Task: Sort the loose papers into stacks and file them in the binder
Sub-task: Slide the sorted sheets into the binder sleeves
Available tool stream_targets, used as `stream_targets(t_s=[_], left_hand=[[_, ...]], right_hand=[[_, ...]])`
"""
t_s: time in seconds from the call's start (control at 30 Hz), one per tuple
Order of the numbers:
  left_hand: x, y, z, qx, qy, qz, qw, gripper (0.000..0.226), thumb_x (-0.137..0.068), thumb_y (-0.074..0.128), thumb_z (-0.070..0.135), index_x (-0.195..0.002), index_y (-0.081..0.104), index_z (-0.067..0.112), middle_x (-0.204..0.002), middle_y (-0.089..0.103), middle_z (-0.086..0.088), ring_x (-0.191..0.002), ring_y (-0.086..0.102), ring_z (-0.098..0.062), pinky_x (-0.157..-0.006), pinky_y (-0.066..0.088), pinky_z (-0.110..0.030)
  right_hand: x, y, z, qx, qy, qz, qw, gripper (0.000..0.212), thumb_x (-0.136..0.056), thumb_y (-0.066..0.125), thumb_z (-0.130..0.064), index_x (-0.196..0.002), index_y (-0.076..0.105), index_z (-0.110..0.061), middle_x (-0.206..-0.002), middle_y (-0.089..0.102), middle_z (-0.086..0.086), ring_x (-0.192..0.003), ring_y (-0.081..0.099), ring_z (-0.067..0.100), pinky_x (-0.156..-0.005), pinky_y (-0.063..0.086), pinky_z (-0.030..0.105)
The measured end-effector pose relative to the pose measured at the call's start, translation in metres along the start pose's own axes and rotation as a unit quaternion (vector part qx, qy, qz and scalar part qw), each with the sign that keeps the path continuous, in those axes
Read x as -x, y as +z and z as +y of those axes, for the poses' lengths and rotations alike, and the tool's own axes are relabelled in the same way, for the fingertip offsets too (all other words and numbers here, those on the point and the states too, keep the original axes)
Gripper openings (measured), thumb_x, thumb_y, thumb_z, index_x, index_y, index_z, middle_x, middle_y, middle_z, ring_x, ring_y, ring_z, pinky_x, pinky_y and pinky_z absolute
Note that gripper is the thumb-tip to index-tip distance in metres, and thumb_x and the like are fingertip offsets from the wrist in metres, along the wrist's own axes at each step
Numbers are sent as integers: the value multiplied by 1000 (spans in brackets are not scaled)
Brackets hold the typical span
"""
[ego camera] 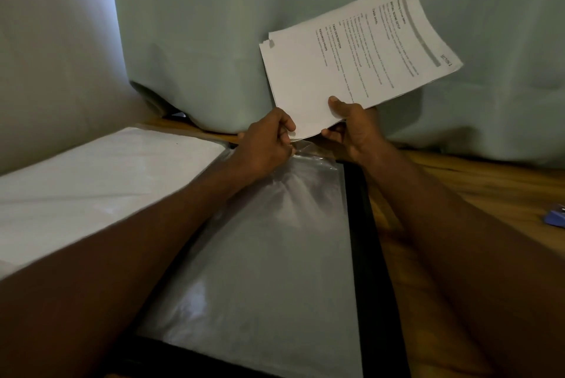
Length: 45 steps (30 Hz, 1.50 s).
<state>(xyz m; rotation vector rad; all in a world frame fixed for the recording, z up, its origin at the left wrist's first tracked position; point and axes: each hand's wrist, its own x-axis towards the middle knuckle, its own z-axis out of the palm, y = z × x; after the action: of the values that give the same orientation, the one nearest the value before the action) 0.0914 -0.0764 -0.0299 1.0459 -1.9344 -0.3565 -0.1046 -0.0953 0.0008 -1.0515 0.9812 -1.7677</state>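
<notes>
A black binder point(360, 224) lies open on the wooden table, with clear plastic sleeves point(275, 240) on its right half and white pages point(107, 169) on its left half. My right hand point(351, 123) grips the lower edge of a stapled stack of printed papers point(351, 53), held tilted above the binder's far end. My left hand point(269, 139) pinches the top opening of the uppermost sleeve, right below the stack's lower corner. The stack's corner sits at the sleeve's mouth; whether it is inside I cannot tell.
A pale green curtain point(214, 41) hangs close behind the table's far edge. A small blue object point(555, 218) lies on the wood point(458, 188) at the far right, partly cut off. Both forearms cross the binder.
</notes>
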Motion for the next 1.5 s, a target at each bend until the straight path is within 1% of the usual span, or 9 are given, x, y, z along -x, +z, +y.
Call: stream_targets(t_s=[0.13,0.3,0.47,0.77,0.93,1.1,1.2,1.33,1.5], left_hand=[[1,4,2,-26,11,52,998,31,-87,63,8,-99,55,35,-79,69,12,-75,68,1,-93,50,-52],[3,1,1,-17,2,62,998,31,-83,57,10,-98,57,38,-74,68,18,-77,68,-3,-90,51,-57],[-2,-3,1,7,9,84,996,22,-84,59,14,-98,63,31,-74,68,15,-79,69,-12,-89,54,-51],[-5,-4,-9,16,-17,54,998,26,-83,75,13,-100,64,31,-77,70,8,-79,70,-8,-93,55,-47],[-6,-4,-4,-37,-19,34,999,26,-87,79,32,-108,64,33,-84,71,11,-90,67,-11,-103,39,-48],[-4,-8,3,-75,2,61,995,25,-92,73,33,-116,63,31,-96,69,10,-96,61,-9,-89,20,-35],[-6,-12,4,-76,13,62,995,21,-98,66,31,-118,62,31,-94,67,10,-96,60,-10,-90,19,-34],[-8,-29,-12,-127,-11,38,991,25,-105,50,37,-128,53,27,-91,68,8,-99,58,-16,-103,23,-44],[-8,-42,-31,-196,-49,-44,978,53,-92,54,2,-137,43,29,-85,63,10,-97,62,-19,-104,19,-45]], right_hand=[[2,-3,8,11,-12,6,1000,32,-89,75,-12,-117,63,-20,-116,72,9,-100,72,28,-66,62,40],[-2,-13,3,40,-1,11,999,27,-90,73,-9,-115,65,-12,-111,71,14,-70,66,22,-49,48,29],[-2,-26,-6,106,3,-7,994,25,-91,73,-8,-113,62,-2,-96,64,18,-46,50,16,-58,49,34],[4,-32,-8,147,10,-71,987,37,-91,73,-6,-127,64,-7,-112,71,17,-61,64,15,-45,40,24],[3,-29,-13,156,-2,-41,987,34,-90,73,-7,-123,65,-6,-107,72,15,-62,64,17,-44,39,24],[4,-22,-24,177,9,-28,984,22,-91,70,-4,-108,64,-17,-108,71,12,-76,63,23,-46,41,25],[2,-14,-30,189,20,-38,981,32,-90,67,0,-119,63,-13,-109,71,10,-81,65,24,-45,43,25],[3,-5,-34,237,15,-74,969,39,-91,67,0,-127,60,-16,-113,70,4,-91,67,23,-54,52,27],[3,-4,-31,323,8,-159,933,52,-93,71,-4,-142,55,-13,-126,65,3,-102,65,16,-84,57,30]])
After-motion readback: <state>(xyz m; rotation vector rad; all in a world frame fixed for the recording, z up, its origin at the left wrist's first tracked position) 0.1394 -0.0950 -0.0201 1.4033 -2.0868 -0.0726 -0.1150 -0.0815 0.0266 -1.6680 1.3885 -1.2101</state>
